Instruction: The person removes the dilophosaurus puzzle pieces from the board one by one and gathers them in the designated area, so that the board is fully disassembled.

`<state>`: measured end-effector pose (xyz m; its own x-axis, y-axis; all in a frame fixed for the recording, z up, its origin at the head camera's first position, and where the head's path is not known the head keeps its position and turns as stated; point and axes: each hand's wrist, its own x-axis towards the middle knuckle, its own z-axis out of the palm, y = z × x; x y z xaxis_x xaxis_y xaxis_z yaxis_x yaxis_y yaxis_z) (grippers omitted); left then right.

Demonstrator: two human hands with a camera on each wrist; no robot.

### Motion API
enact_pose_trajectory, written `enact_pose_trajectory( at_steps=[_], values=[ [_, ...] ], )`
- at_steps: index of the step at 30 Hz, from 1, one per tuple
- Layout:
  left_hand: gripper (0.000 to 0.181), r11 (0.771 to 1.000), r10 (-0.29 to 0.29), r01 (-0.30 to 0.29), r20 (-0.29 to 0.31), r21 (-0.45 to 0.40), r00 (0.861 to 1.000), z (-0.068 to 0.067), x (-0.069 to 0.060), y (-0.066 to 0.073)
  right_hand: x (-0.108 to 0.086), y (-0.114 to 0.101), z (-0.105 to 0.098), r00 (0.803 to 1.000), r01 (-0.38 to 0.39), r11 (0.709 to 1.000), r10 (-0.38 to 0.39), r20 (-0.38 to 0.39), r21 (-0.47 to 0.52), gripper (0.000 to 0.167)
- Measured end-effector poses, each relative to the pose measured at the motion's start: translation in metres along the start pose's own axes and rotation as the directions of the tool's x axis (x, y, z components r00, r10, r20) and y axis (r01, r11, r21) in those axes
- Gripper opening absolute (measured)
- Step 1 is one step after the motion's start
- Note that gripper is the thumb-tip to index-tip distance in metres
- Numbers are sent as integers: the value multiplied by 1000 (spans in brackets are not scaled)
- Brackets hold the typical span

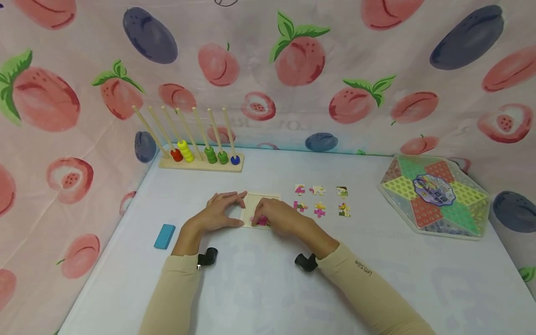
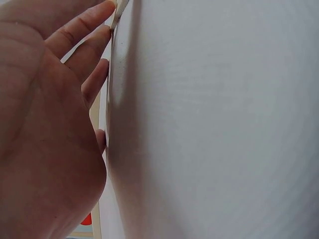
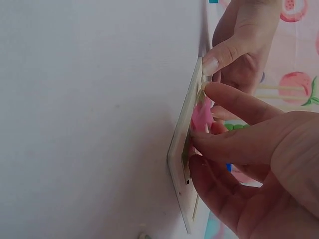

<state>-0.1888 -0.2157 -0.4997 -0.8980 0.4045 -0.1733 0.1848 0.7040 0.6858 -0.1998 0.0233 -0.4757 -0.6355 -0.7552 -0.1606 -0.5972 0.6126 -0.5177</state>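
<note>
A shallow light wooden puzzle tray [image 1: 250,204] lies on the table with pink puzzle pieces [image 1: 262,221] in its lower part. My left hand [image 1: 217,211] rests by its left side, thumb and fingers spread, with fingertips touching the edge. Over the tray, my right hand [image 1: 279,216] has its fingers bent down. In the right wrist view, its fingertips pinch a pink puzzle piece [image 3: 201,115] low at the tray; the fingers partly cover it. To the tray's right lie several loose puzzle pieces [image 1: 320,210] in two rows.
A wooden bead stand [image 1: 201,164] with coloured beads is at the back left. Left of my left hand lies a blue block [image 1: 164,236]. A clear hexagonal box [image 1: 435,195] with coloured panels sits at the right. Fruit-print cloth [image 1: 293,111] hangs behind the table.
</note>
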Motion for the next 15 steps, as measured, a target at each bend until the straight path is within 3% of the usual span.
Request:
enact_pose_trajectory(
  at_steps=[8, 15],
  values=[
    [49, 1000, -1, 1, -1, -11, 1000, 0, 1, 0, -1, 0, 1, 999, -20, 1000, 21, -25, 24, 30],
    [60, 1000, 4, -4, -6, -5, 1000, 1, 0, -1, -2, 1, 2, 999, -16, 1000, 17, -36, 23, 28]
  ],
)
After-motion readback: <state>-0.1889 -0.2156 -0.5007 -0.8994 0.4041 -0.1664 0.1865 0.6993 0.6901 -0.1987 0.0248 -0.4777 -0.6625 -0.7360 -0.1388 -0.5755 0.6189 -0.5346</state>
